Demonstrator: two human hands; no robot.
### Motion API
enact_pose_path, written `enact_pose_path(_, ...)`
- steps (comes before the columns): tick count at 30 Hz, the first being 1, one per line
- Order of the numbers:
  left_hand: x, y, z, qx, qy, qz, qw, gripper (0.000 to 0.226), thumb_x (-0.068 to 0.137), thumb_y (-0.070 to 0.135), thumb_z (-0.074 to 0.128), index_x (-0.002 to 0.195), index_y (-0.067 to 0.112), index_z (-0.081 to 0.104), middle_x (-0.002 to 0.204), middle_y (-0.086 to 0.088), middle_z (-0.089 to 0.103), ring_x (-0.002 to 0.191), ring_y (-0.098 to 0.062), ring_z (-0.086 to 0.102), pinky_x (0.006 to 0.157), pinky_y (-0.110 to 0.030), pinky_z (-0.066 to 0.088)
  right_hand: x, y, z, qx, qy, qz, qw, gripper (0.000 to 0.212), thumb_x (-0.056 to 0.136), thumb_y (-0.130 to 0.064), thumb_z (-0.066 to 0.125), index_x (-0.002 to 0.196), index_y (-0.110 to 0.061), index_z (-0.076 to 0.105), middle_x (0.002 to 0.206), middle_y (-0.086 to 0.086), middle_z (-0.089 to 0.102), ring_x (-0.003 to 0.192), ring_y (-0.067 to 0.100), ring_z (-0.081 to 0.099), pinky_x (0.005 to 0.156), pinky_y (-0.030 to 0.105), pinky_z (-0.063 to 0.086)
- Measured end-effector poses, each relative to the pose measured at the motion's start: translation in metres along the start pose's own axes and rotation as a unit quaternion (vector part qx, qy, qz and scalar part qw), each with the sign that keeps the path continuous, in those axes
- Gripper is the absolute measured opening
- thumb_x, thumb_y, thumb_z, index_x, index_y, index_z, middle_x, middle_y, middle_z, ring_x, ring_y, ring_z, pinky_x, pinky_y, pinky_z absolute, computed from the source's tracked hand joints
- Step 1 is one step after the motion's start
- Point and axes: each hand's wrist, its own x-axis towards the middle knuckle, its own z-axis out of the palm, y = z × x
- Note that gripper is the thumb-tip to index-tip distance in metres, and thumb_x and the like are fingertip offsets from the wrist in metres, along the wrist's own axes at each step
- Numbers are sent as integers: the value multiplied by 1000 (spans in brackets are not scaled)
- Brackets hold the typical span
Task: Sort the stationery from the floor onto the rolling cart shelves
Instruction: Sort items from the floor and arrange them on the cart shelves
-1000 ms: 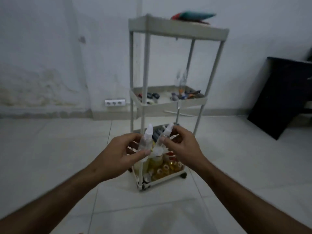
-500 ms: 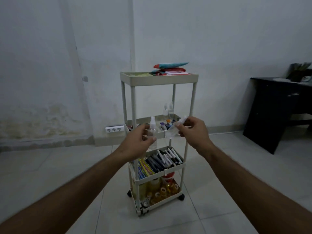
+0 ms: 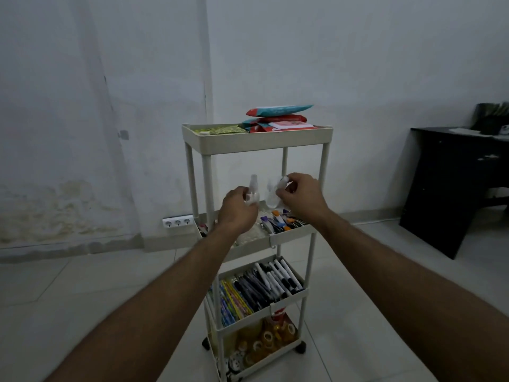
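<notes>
A cream rolling cart (image 3: 259, 143) with several tiers stands against the wall. My left hand (image 3: 238, 209) grips a small clear bottle (image 3: 252, 186) upright, its cap poking above my fingers. My right hand (image 3: 298, 193) holds a second clear bottle (image 3: 274, 198), tilted. Both hands hover over the second shelf (image 3: 292, 235), which carries clips and small coloured items (image 3: 281, 220). Pens and markers (image 3: 264, 285) fill the third shelf. Tape rolls and yellowish bottles (image 3: 261, 340) sit on the bottom one.
Red and teal packets (image 3: 278, 117) lie stacked on the cart's top tray. A black desk (image 3: 451, 186) stands at the right. A white socket strip (image 3: 177, 222) is on the wall low left of the cart. Pale floor tiles (image 3: 82, 299) surround the cart.
Both hands have risen with the bottles from the bottom shelf level up to the second shelf, and the view has lifted and pulled back so the whole cart shows.
</notes>
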Motion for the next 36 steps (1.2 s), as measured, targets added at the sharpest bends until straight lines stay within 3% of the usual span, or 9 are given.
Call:
enact_pose_path(3, 25, -7, 15, -4, -3, -40, 999, 43, 95, 21, 65, 137, 15, 54, 130, -6, 58, 108, -28, 60, 88, -44, 57, 32, 14, 19, -11, -40, 7, 999, 17, 91, -17, 70, 105, -7, 69, 89, 2, 70, 76, 12, 67, 73, 29, 59)
enact_pose_path(7, 57, -23, 36, 1, 7, -56, 998, 48, 95, 18, 65, 141, 15, 51, 136, -6, 59, 117, -27, 60, 93, -35, 48, 68, 31, 52, -38, -77, 9, 996, 21, 96, -23, 63, 99, -2, 67, 85, 9, 71, 73, 21, 70, 71, 41, 61)
enact_pose_path(11, 76, -34, 51, 26, 23, -58, 998, 44, 93, 17, 67, 135, 12, 53, 132, -7, 61, 116, -27, 60, 83, -31, 44, 90, 46, 83, -64, -102, 9, 993, 28, 98, -29, 55, 85, -5, 63, 75, 10, 68, 64, 22, 68, 67, 45, 61)
enact_pose_path(18, 90, -46, 65, 46, 9, -80, 996, 43, 90, 13, 69, 131, 9, 56, 128, -11, 63, 113, -30, 62, 82, -33, 46, 100, 66, 107, -63, -154, 19, 986, 25, 89, -23, 72, 100, -2, 66, 88, 16, 71, 74, 29, 71, 73, 46, 62)
enact_pose_path(24, 92, -46, 70, 43, 2, -84, 996, 48, 89, 12, 71, 135, 6, 57, 131, -13, 63, 117, -31, 61, 92, -35, 49, 91, 69, 103, -63, -111, 14, 992, 36, 92, -19, 67, 122, 2, 61, 104, 22, 70, 87, 33, 71, 81, 46, 60)
enact_pose_path(28, 84, -45, 65, 33, -4, -95, 995, 59, 90, 13, 68, 145, 7, 47, 140, -14, 57, 126, -32, 56, 101, -39, 47, 81, 64, 93, -64, -109, 25, 992, 38, 96, -19, 64, 130, -3, 58, 108, 17, 72, 88, 26, 73, 86, 39, 60)
enact_pose_path(32, 63, -37, 53, 46, -22, -94, 994, 74, 93, 21, 67, 155, 9, 28, 155, -14, 39, 140, -30, 42, 110, -39, 39, 51, 50, 69, -35, -85, 9, 996, 35, 95, -15, 64, 128, -4, 60, 94, 14, 74, 73, 17, 69, 76, 27, 58)
enact_pose_path(36, 12, -22, 28, 54, -57, -53, 995, 79, 96, 31, 64, 158, 11, 19, 162, -11, 29, 144, -28, 37, 113, -36, 35, 11, 28, 45, -30, -71, -29, 997, 32, 95, -16, 62, 125, -8, 65, 97, 6, 74, 82, 14, 67, 82, 33, 58)
